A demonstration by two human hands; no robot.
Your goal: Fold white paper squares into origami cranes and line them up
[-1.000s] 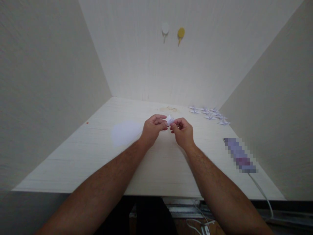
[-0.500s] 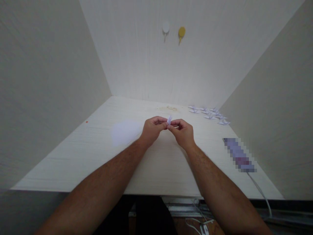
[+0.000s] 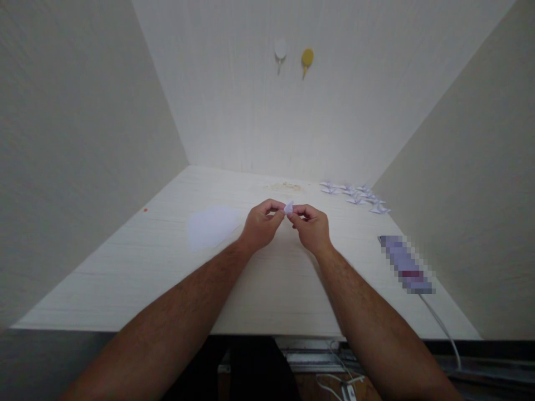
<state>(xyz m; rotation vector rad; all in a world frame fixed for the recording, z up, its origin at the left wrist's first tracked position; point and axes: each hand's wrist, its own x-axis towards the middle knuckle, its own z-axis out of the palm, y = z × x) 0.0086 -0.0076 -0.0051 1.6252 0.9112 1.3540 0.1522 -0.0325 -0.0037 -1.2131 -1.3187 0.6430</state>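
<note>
A small piece of folded white paper [image 3: 288,208] is pinched between my two hands above the middle of the table. My left hand [image 3: 262,224] grips its left side with thumb and fingers. From the right, my right hand [image 3: 311,227] holds the other side, fingers curled. The finer folds are too small to make out. White paper sheets [image 3: 212,225] lie flat on the table, left of my left hand. Several folded white paper cranes [image 3: 356,199] stand grouped at the back right.
A phone-like slab, blurred out [image 3: 405,264], lies at the right with a white cable [image 3: 442,323] running over the table's front edge. White [image 3: 280,50] and yellow [image 3: 307,57] hooks hang on the back wall. Side walls enclose the white table [image 3: 125,278].
The folded paper has turned between my fingers and now shows a broader, pointed face. My hands have stayed in nearly the same place. The view has shifted slightly.
</note>
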